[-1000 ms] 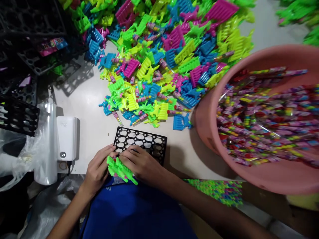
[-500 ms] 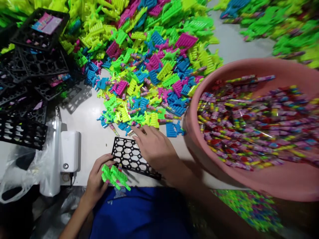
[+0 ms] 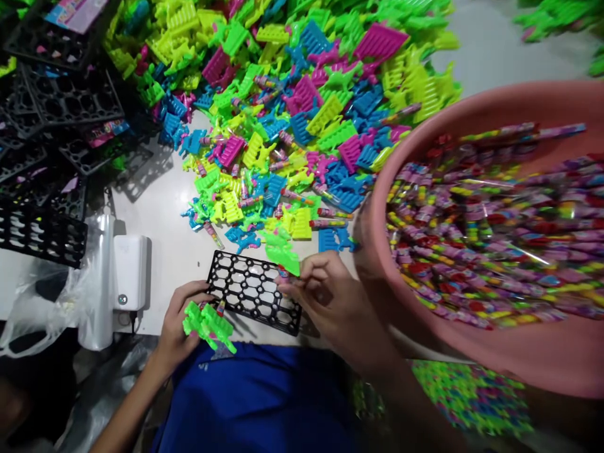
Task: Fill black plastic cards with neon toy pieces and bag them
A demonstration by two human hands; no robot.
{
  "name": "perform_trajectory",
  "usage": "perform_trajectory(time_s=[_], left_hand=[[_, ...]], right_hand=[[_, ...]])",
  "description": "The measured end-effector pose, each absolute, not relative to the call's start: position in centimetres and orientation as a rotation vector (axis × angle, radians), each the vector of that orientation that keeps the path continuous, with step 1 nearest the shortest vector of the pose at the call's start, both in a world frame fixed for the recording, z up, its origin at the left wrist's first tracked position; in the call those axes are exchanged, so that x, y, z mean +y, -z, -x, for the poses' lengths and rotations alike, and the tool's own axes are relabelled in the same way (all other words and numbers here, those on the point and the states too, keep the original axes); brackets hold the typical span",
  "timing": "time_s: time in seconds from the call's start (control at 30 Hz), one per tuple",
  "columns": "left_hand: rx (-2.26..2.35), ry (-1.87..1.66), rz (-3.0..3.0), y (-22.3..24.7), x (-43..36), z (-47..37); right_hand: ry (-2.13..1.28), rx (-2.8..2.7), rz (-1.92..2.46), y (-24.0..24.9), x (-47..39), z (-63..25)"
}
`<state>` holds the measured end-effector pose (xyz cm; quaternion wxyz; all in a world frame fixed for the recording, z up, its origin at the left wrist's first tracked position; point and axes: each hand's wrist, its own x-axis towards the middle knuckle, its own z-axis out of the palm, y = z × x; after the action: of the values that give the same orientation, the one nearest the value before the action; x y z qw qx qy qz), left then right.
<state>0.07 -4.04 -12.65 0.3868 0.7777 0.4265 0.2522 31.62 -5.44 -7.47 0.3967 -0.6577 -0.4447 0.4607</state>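
Observation:
A black plastic tray (image 3: 252,286) with rows of holes lies on the table in front of me. My left hand (image 3: 182,314) grips its left end, thumb hidden. Right over those fingers, at the tray's near left corner, are green plastic toys (image 3: 209,324) with a tube showing beside them; whether they stand in the holes or rest in the hand, I cannot tell. My right hand (image 3: 330,296) pinches a small colourful tube below a green plastic toy (image 3: 280,251), above the tray's right part. Beyond the tray spreads a pile of comb-shaped toys (image 3: 264,151) and tubes.
A pink tub (image 3: 384,251) full of candy-coloured tubes (image 3: 472,233) stands at right. Black trays (image 3: 66,94) are stacked at left, above a clear plastic roll (image 3: 97,283) and a white power bank (image 3: 129,270). More toys (image 3: 467,390) lie below the table edge.
My right hand has come back from the near edge of the pile, now with the green toy and its tube. My left hand stays at the tray's end.

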Motion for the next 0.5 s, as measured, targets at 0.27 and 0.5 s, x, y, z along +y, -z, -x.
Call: perform_trajectory(time_s=[0.27,0.5], left_hand=[[1.087,-0.636,-2.003,12.5,-4.0,-0.3],[1.061,-0.635,-1.977,12.5,-4.2,-0.4]], right_hand=[[-1.173,-1.404,1.554,8.4,-6.3,-29.4],[-0.960,-1.536,1.594,7.9,-6.2,-29.1]])
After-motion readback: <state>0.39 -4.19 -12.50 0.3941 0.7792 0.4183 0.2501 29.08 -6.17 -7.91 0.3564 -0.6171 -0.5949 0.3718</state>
